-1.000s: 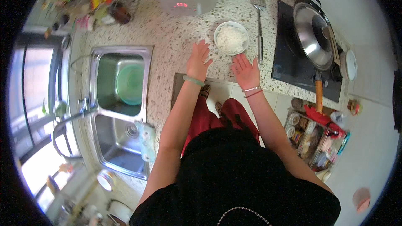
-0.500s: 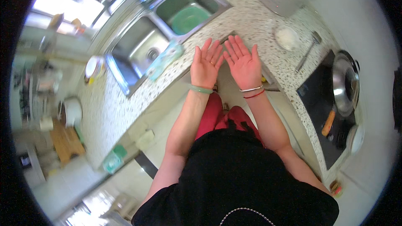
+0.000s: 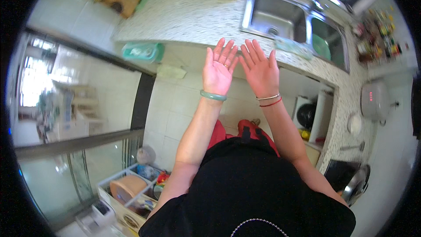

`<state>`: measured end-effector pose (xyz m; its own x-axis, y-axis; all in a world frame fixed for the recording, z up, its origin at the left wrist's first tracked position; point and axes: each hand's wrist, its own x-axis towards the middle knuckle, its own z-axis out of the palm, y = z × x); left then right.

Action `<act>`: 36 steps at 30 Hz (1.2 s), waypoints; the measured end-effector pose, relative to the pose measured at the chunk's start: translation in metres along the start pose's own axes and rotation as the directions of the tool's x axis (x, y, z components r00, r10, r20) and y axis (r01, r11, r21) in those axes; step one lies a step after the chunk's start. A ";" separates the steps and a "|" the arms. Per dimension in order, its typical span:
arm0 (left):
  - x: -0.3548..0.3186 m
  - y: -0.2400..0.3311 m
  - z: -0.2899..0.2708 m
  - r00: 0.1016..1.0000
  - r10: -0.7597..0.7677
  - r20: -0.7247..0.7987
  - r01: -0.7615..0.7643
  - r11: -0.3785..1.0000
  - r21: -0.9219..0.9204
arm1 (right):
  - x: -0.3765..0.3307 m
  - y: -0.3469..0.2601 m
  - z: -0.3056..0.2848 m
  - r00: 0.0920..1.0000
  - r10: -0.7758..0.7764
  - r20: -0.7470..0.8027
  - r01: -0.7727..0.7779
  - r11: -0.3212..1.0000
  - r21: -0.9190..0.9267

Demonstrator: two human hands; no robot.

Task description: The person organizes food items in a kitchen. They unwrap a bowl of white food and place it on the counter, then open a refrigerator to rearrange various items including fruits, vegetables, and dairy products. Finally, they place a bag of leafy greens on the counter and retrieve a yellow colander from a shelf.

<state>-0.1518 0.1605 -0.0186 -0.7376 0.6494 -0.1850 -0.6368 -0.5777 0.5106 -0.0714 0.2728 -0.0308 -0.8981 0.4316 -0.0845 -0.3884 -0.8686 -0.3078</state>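
Hands raised side by side, palms up, fingers spread, grasping nothing: left hand with a green bangle, right hand with thin bracelets. Both hover just off the speckled counter's front edge, near the double sink. A green cloth lies at that edge, further left.

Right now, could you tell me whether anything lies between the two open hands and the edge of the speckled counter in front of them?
Nothing visible does. The left hand and right hand are held open and empty, side by side, just before the speckled counter edge, near the double sink.
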 end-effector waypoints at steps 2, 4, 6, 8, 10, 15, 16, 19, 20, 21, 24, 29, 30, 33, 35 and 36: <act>-0.020 0.043 -0.030 0.996 0.081 -0.026 -0.081 0.996 -0.022 | 0.007 0.049 0.024 0.996 0.078 0.042 -0.075 0.996 -0.056; -0.044 0.085 -0.060 0.986 0.157 -0.050 -0.159 0.987 -0.035 | 0.011 0.100 0.044 0.985 0.154 0.080 -0.147 0.985 -0.093; -0.064 0.133 -0.091 0.973 0.218 -0.078 -0.221 0.975 -0.034 | 0.018 0.156 0.065 0.974 0.211 0.087 -0.200 0.973 -0.117; -0.087 0.183 -0.120 0.946 0.289 -0.143 -0.296 0.955 -0.030 | 0.026 0.211 0.083 0.958 0.258 0.124 -0.242 0.962 -0.127; -0.109 0.227 -0.146 0.908 0.367 -0.200 -0.380 0.924 -0.029 | 0.028 0.265 0.104 0.928 0.337 0.156 -0.320 0.939 -0.127; -0.150 0.323 -0.201 0.803 0.520 -0.291 -0.538 0.843 0.021 | 0.045 0.380 0.156 0.842 0.481 0.244 -0.467 0.877 -0.114; -0.152 0.340 -0.212 0.785 0.549 -0.287 -0.565 0.825 0.033 | 0.051 0.398 0.167 0.826 0.504 0.253 -0.489 0.864 -0.124; -0.150 0.385 -0.233 0.741 0.597 -0.306 -0.620 0.784 0.029 | 0.073 0.448 0.192 0.782 0.556 0.281 -0.539 0.830 -0.142; -0.146 0.400 -0.239 0.732 0.613 -0.298 -0.635 0.772 0.029 | 0.083 0.463 0.202 0.767 0.571 0.294 -0.555 0.819 -0.145; -0.139 0.416 -0.245 0.724 0.622 -0.298 -0.649 0.761 0.012 | 0.095 0.479 0.212 0.756 0.580 0.303 -0.563 0.813 -0.152; -0.121 0.473 -0.262 0.679 0.671 -0.297 -0.701 0.713 0.010 | 0.134 0.530 0.246 0.710 0.603 0.362 -0.588 0.792 -0.167; -0.090 0.581 -0.283 0.566 0.760 -0.318 -0.785 0.615 0.074 | 0.204 0.615 0.309 0.629 0.653 0.421 -0.641 0.743 -0.195; -0.084 0.600 -0.287 0.550 0.772 -0.318 -0.799 0.597 0.069 | 0.217 0.631 0.321 0.601 0.673 0.431 -0.659 0.723 -0.209; -0.076 0.650 -0.302 0.495 0.806 -0.325 -0.829 0.549 0.100 | 0.246 0.681 0.350 0.546 0.690 0.475 -0.680 0.696 -0.230; -0.073 0.679 -0.316 0.459 0.827 -0.325 -0.848 0.517 0.118 | 0.259 0.711 0.366 0.522 0.711 0.471 -0.702 0.672 -0.237; -0.073 0.693 -0.324 0.447 0.831 -0.331 -0.855 0.505 0.115 | 0.264 0.726 0.373 0.511 0.724 0.464 -0.714 0.658 -0.241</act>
<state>-0.6125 -0.4474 0.0763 -0.9331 -0.3540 0.0634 0.3348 -0.7905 0.5129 -0.6676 -0.3341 0.0766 -0.8354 -0.5215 0.1738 0.4352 -0.8207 -0.3702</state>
